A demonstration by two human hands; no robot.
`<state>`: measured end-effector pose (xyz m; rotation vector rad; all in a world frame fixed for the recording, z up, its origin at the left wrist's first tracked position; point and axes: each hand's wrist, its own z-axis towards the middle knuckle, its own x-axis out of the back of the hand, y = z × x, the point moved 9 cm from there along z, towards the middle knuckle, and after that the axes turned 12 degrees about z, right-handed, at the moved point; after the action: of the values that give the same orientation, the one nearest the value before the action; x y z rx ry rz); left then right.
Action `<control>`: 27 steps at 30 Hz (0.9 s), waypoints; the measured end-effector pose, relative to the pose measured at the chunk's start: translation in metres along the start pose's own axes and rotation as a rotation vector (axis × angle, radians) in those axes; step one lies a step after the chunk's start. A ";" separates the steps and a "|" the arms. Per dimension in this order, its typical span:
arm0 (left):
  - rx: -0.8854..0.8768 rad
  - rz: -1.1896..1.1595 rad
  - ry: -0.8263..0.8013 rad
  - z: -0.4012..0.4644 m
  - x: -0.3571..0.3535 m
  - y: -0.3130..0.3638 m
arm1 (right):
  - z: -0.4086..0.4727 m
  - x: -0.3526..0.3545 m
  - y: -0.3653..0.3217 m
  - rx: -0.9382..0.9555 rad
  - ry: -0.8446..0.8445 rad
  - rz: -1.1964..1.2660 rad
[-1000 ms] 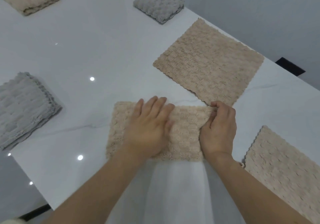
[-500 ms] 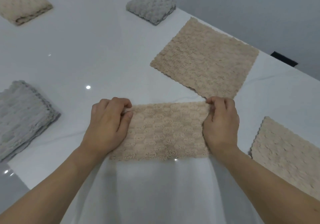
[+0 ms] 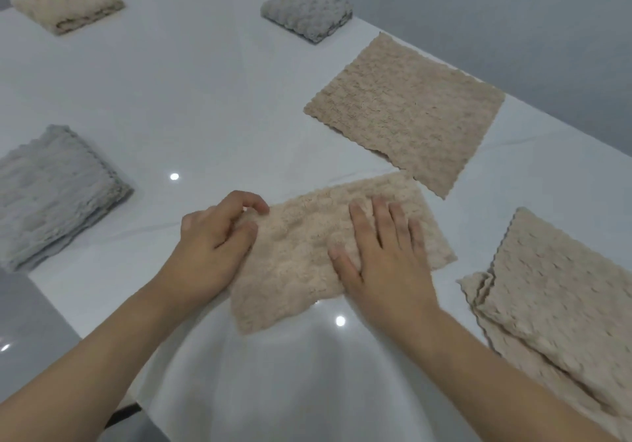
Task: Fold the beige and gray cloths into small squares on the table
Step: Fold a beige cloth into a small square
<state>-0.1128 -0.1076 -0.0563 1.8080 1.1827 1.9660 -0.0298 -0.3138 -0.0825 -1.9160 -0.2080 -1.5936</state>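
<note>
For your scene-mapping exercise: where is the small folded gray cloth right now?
In the head view, the folded gray cloth lies at the table's far edge, centre-top, just beyond the flat beige cloth.

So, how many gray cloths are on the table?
2: a small folded gray square at the far edge, and a larger folded gray cloth at the left. Possibly more outside the view.

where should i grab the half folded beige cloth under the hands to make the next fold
Pinch the short left end of the half-folded beige textured cloth, coming from the left, where the left hand already holds it. That end is free, while the right hand lies flat on the other half, likely anchoring it.
</note>
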 end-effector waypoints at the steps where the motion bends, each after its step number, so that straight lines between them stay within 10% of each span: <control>1: 0.044 -0.145 -0.092 -0.006 -0.002 0.003 | 0.000 0.004 0.003 0.062 -0.020 -0.008; 7: -0.102 0.058 -0.409 -0.043 0.005 0.018 | -0.015 0.023 0.054 -0.200 0.062 0.042; 16: -0.580 0.408 -0.243 -0.039 0.001 0.060 | -0.012 0.028 0.049 -0.181 0.124 0.120; 27: -0.264 -0.033 -0.344 0.076 -0.053 0.138 | -0.028 0.045 0.085 -0.243 0.521 0.844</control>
<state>0.0161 -0.2010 -0.0082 1.8722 0.8005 1.6158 0.0009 -0.4082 -0.0694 -1.3630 0.9227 -1.4582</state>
